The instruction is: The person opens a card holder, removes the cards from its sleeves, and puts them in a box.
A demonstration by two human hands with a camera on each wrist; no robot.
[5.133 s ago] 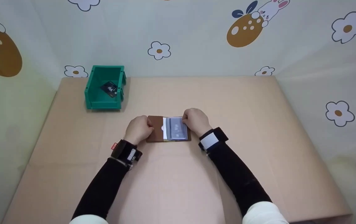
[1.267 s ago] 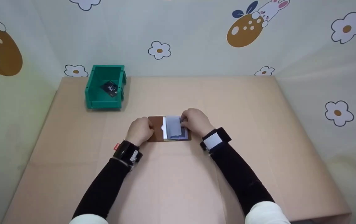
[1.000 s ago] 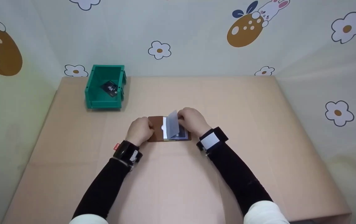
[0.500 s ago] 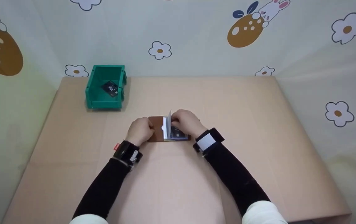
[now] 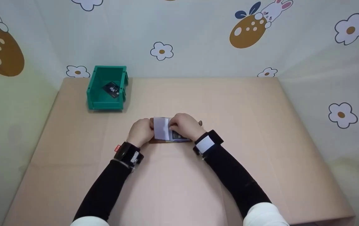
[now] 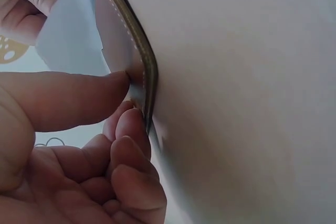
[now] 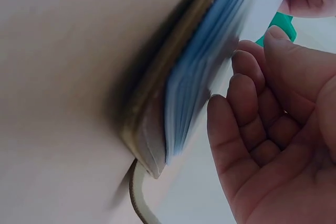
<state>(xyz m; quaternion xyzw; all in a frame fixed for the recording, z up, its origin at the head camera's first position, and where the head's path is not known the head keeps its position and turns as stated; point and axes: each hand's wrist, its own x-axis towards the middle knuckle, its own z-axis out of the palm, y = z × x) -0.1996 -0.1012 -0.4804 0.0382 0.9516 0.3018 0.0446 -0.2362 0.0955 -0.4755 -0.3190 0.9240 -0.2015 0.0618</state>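
pinching edge of brown wallet [image 6: 132,40], left fingers [image 6: 132,127], wide tabletop [image 5: 173,185] around

head view: set high over the near side of the worktop [image 5: 173,185], facing forward and down to the patterned wall [image 5: 198,53]. farthest of the three, widest; both forearms [image 5: 102,191] enter at the bottom edge.

left wrist view: very close, low, looking past the left hand [image 5: 140,131] at one edge of the card wallet [image 5: 163,131]. rolled sideways, worktop filling the right side.

right wrist view: also close and low, past the right hand [image 5: 185,126] to the opposite edge. rolled the other way, worktop at left.

overlap: wallet and both hands in all three. head and right wrist share the green bin [image 5: 106,105]; head and left wrist, the wall print.
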